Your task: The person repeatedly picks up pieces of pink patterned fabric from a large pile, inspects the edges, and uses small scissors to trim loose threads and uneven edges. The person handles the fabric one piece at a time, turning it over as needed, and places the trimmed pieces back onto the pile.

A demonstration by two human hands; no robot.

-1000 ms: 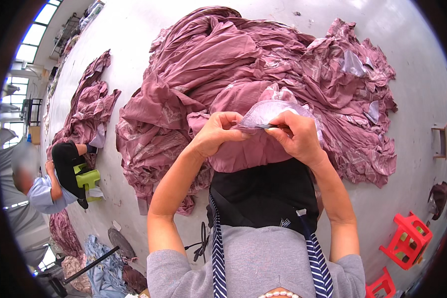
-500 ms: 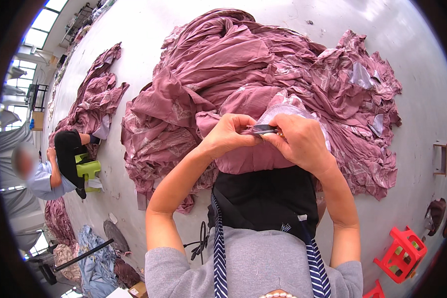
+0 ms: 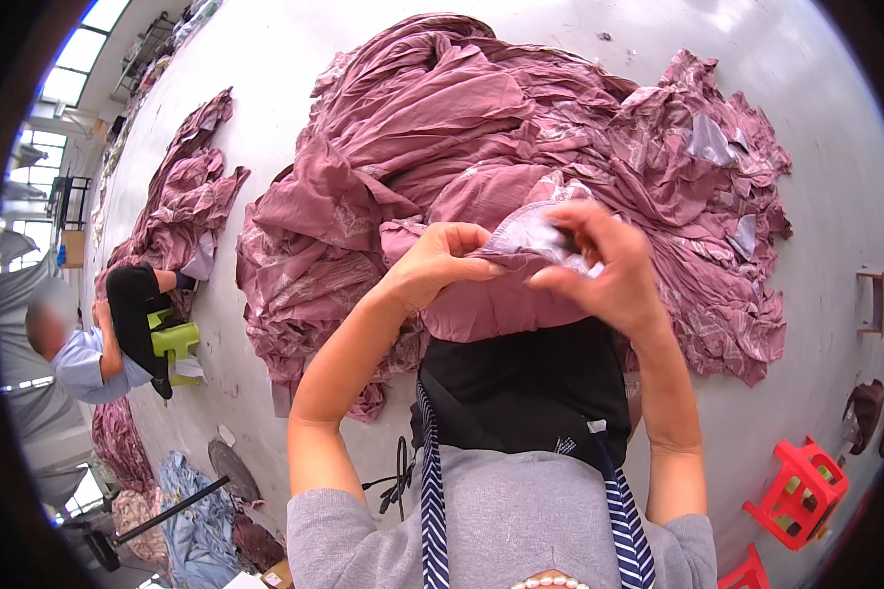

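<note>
Fabric edge (image 3: 532,239) crosswise btwn hands

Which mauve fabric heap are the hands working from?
The big heap straight ahead; both hands, left and right, pinch a fold of it. The smaller heap lies off to the left by a seated co-worker.

Both forearms come up from the bottom edge, bare below short grey sleeves, and angle in toward each other so the hands meet out in front of the chest. Left hand (image 3: 432,263) has its fingers curled inward, thumb pressed against them in a pinch. Right hand (image 3: 599,270) sits just beside it, nearly touching, back of the hand facing up, fingers bent and pinched too. Elbows are bent, wrists raised.
</note>
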